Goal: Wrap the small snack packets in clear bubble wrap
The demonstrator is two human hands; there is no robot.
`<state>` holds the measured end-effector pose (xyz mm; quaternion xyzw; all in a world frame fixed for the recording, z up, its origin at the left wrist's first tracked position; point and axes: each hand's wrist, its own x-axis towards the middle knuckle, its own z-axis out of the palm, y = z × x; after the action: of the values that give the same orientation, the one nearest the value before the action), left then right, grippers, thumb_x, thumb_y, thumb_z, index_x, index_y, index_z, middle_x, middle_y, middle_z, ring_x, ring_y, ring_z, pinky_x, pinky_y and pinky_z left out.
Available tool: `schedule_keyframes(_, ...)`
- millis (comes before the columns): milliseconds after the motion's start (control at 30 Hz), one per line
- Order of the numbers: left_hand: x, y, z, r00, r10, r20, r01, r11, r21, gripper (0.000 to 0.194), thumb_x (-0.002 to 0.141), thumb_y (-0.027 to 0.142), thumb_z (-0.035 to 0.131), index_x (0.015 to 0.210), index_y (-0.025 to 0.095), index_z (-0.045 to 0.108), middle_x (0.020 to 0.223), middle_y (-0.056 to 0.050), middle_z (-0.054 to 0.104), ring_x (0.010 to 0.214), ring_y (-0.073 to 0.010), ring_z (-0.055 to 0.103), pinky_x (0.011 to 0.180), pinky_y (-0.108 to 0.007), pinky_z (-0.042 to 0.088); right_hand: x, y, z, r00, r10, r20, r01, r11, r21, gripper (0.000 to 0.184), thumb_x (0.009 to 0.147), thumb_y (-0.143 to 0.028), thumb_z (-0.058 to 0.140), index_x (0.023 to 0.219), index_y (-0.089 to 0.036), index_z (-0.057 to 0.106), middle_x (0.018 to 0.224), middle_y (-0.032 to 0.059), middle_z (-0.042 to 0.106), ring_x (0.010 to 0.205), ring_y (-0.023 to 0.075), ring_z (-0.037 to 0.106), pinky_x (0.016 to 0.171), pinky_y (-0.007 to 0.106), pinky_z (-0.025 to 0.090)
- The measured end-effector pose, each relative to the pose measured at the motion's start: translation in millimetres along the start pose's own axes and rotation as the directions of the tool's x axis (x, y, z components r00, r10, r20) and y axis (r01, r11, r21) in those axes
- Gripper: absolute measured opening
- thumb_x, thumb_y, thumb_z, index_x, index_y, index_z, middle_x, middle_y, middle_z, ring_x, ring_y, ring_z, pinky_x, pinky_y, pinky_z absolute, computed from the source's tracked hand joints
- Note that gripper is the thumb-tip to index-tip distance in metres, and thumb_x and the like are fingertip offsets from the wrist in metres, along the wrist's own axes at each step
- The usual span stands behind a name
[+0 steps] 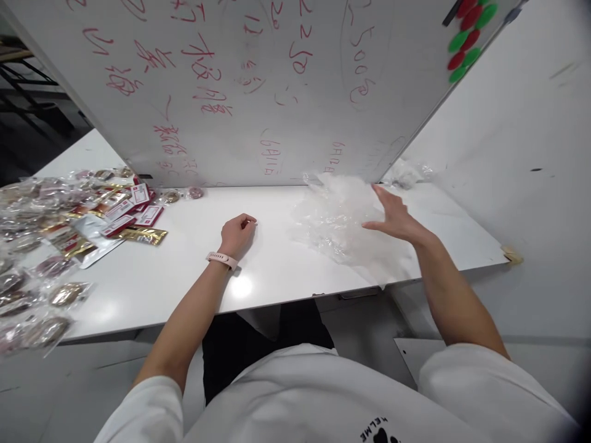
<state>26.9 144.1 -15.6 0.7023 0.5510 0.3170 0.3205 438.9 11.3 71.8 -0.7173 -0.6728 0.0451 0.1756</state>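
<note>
My left hand [237,235], with a pink band [221,259] at the wrist, rests on the white table [194,283]. Its fingers are loosely curled in, and nothing shows in them. Farther right, a crumpled heap of clear plastic bags [339,224] lies on the table in front of the whiteboard [295,141]. My right hand [394,215] is at the right side of this heap, with thumb and fingers spread wide apart. It grips nothing that I can see; whether it touches the plastic I cannot tell.
Many small clear-wrapped packets [50,209] crowd the left of the table, beside gold sachets [145,235] and red-and-white cards [150,215]. Two wrapped pieces [194,192] lie by the whiteboard's foot. More clear plastic [409,172] sits behind its right edge, near the wall [530,203].
</note>
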Motion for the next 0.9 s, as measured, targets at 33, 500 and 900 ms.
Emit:
schedule_keyframes(33,1.2,-0.8,0.3,1.0,-0.004,-0.001,0.005,1.0,0.005,0.024,0.079,0.031,0.055,0.09,0.019,0.073,0.069,-0.001,0.061,0.067,-0.0164,0.052,0.066,-0.03,0.036,-13.8,-8.6,-7.1,0.999,-0.042,-0.032,0.039,0.997,-0.066,0.104,0.075,-0.059,0.072,0.159,-0.031,0.019,0.163,0.0088,0.026,0.147,0.0408,0.026,0.114,0.061,0.029)
schedule_keyframes(500,-36.4,-0.5,-12.5,0.99,0.015,0.138,0.034,0.938,-0.344,0.025,0.075,0.034,0.067,0.094,0.017,0.069,0.091,-0.005,0.069,0.085,-0.0181,0.061,0.081,-0.033,0.048,28.9,-87.3,-40.0,0.76,-0.024,-0.649,0.261,0.926,0.272,0.023,0.091,-0.04,0.063,0.08,-0.021,0.07,0.101,0.0072,0.073,0.105,0.0241,0.063,0.101,0.049,0.045)
schedule_keyframes(900,-117.5,78.4,-27.0,0.977,0.18,0.119,-0.125,0.922,-0.366,0.113,0.075,0.057,0.076,0.159,0.029,0.006,0.167,-0.018,0.011,0.151,-0.0358,0.022,0.118,-0.056,0.03,27.6,-225.5,-173.5,0.749,-0.261,-0.609,0.535,0.781,0.322,0.035,0.095,-0.039,0.063,0.067,-0.018,0.057,0.065,-0.0042,0.058,0.052,0.0049,0.052,0.05,0.022,0.039)
